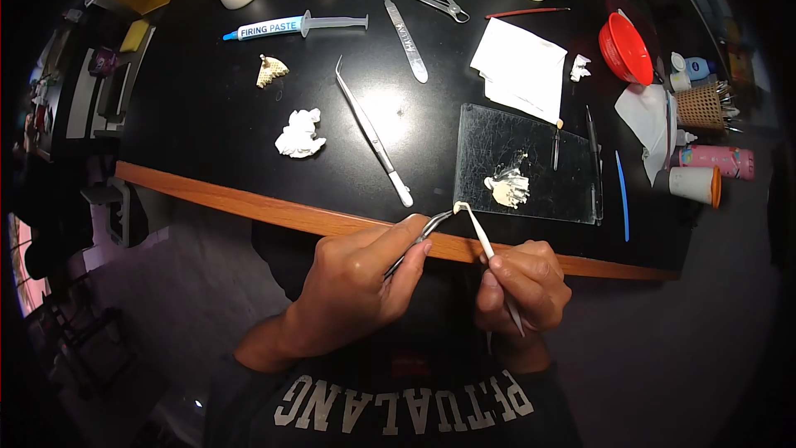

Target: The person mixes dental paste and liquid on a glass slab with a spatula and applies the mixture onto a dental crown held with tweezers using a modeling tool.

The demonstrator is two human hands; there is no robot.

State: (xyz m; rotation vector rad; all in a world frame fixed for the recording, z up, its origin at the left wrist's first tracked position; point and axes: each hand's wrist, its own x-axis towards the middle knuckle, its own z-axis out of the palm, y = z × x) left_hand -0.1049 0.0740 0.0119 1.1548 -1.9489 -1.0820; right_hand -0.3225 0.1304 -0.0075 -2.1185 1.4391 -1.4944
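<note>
1. From the head view, the glass slab [497,137] lies on the counter [207,129] and serves as the landmark. A cream heap [508,191] sits on the slab's near half.
2. The left hand [361,270] pinches the curved tweezers [427,228] between thumb and fingers, on the near-left side of the slab. This grip should be kept firm but relaxed, since any squeeze or twist would travel straight to the tips.
3. The small cream piece [458,206] is at the tips of those tweezers, by the slab's near-left corner. Whether the tips clamp it or merely touch it is too small to tell.
4. The right hand [526,282] holds the white tool [489,249] like a pen, just on the near side of the slab, its tip at the piece. Light, short strokes would probably suit such a thin shape better than pressing.
5. Steadiness looks like the main concern: resting both wrists or little fingers on something solid near the slab would help (hands held in mid-air tend to tremble).
6. Working close to the slab seems sensible, as a dropped piece would not have far to fall. The straight tweezers [365,129], left of the slab, should not be knocked by the left knuckles.
</note>
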